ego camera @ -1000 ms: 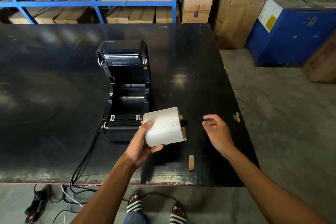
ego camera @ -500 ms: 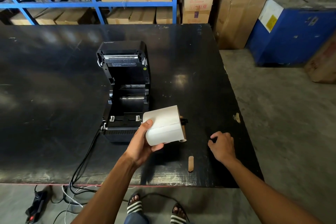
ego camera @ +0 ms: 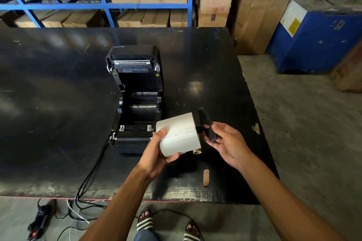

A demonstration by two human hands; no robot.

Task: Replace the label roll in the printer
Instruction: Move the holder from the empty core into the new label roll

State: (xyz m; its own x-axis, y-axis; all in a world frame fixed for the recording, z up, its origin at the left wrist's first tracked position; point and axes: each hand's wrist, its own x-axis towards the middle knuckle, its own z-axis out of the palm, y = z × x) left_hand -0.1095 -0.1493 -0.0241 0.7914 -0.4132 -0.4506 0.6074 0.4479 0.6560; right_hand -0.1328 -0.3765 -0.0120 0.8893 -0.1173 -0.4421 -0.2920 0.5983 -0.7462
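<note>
A black label printer point(ego camera: 137, 101) stands on the black table point(ego camera: 205, 76) with its lid swung open and its roll bay empty. My left hand point(ego camera: 156, 154) grips a white label roll point(ego camera: 179, 133) just right of the printer's front. A black spindle sticks out of the roll's right end. My right hand point(ego camera: 227, 143) holds a black plastic end guide point(ego camera: 205, 123) against that spindle. A small brown cardboard core point(ego camera: 197, 151) peeks out below the roll.
A brown cardboard piece point(ego camera: 206, 177) lies near the table's front edge. Cables point(ego camera: 88, 182) run from the printer over the edge to the floor. Blue shelving with cartons stands behind, and a blue bin point(ego camera: 317, 31) at the right.
My right hand dropped to the table at the right, picked up the black end guide, and brought it up to the spindle at the roll's right end. The left hand kept the roll nearly still.
</note>
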